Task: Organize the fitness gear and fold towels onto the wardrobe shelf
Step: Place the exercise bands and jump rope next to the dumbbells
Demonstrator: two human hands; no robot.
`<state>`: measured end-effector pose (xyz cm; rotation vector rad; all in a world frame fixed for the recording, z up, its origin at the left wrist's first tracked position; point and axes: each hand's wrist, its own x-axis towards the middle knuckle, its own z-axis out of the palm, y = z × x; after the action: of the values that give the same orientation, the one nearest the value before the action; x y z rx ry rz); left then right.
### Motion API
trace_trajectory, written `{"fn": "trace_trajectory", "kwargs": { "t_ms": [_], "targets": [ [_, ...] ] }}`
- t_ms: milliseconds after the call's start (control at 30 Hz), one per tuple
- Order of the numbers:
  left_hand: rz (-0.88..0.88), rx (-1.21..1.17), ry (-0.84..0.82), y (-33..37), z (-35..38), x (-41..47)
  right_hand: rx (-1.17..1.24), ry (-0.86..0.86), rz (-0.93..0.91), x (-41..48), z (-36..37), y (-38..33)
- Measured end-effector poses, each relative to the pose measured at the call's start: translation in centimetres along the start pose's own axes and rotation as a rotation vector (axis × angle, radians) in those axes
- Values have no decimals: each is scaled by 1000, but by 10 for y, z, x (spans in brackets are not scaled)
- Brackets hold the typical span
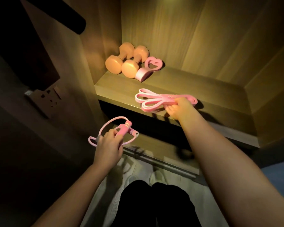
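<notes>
Head view: on the wardrobe shelf [211,89] the right hand [175,107] pinches a looped pink resistance band [154,99] near the front edge, probably light and floppy, best held mid-bundle, while the left hand [107,143] grips a coiled jump rope [125,128] below.

We log two peach dumbbells [129,68] paired in the shelf [203,89] corner; folded pink band [154,99] at its front; coiled pink rope [125,128] below.

a wall socket [50,98] on the left wall — nearer and to its right, a metal floor track [174,167].
</notes>
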<state>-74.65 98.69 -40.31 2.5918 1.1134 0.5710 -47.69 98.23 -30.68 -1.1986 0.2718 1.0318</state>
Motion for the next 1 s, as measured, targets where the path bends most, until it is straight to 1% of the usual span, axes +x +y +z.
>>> {"fn": "trace_trajectory", "kwargs": {
  "t_ms": [100, 233, 300, 367, 467, 500, 533, 567, 600, 633, 667, 700, 733, 800, 833, 900, 1000],
  "targets": [
    [-31, 24, -9, -7, 5, 15, 37, 1, -37, 13, 24, 9],
    [-41, 35, -9, -11, 8, 35, 74, -28, -25, 25, 45, 20],
    [-76, 47, -20, -12, 9, 41, 24, -12, -18, 28, 48, 22],
    [-101, 61, -37, -13, 9, 45, -101, -9, 14, 25, 45, 22],
    [-78, 66, -28, -15, 10, 44, -372, -80, 100, 14, 33, 13],
    [-66, 71, -25, -16, 11, 43, -509, -101, 106, 9, 28, 8],
    [-58, 75, -24, -17, 11, 42, -671, -98, 72, 5, 24, 4],
    [-54, 79, -25, -19, 12, 41, -857, -60, -29, 4, 20, 0],
    [-56, 82, -29, -20, 12, 42, -1069, 4, -211, 9, 15, -4],
    [-62, 84, -36, -21, 12, 42, -1282, 53, -437, 15, 10, -7],
    [-70, 84, -43, -21, 11, 43, -1457, 58, -657, 19, 6, -9],
    [-77, 86, -46, -21, 11, 43, -1593, 13, -793, 25, 4, -10],
    [-85, 87, -48, -21, 10, 43, -1710, -42, -842, 30, 3, -11],
    [-105, 89, -47, -20, 8, 43, -1907, -109, -791, 39, 5, -14],
    [-113, 88, -43, -20, 6, 44, -1963, -144, -766, 44, 6, -15],
    [-119, 88, -38, -20, 4, 45, -1962, -199, -760, 52, 10, -18],
    [-110, 83, -38, -24, 4, 46, -1984, -198, -733, 54, 16, -21]
  ]
}}
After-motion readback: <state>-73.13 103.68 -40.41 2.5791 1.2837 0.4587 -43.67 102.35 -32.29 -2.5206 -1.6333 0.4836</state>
